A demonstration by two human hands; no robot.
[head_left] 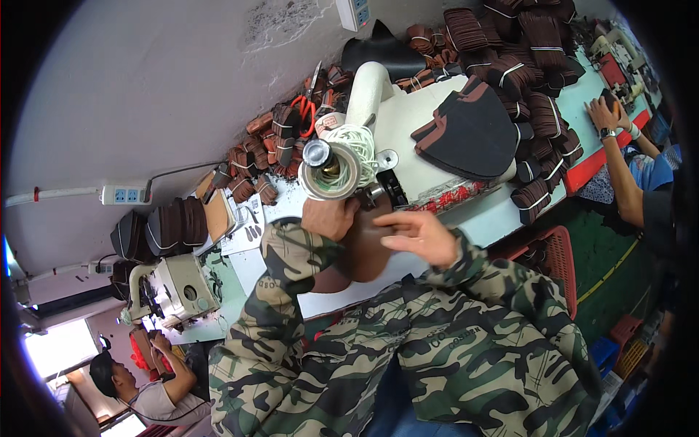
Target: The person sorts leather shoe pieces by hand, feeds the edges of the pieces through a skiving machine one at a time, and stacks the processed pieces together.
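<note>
A brown leather piece (366, 244) lies under the working end of a cream machine (371, 91), partly blurred. My left hand (328, 217) is closed at the leather's left edge, its fingertips partly hidden. On the other side my right hand (424, 237) is open, fingers stretched out over the leather's right edge; whether they touch it I cannot tell. Just above my left hand is a tape roll (309, 178) with white cord (353, 138) looped beside it. A stack of dark, brown-edged leather pieces (470, 131) rests on the machine's flat top.
Scissors with orange handles (304, 116) stand among bundled leather pieces (284, 131) by the wall. More bundles (535, 109) are piled at right. A red plastic basket (561, 262) stands below the table edge. Co-workers sit at a left machine (178, 291) and at far right.
</note>
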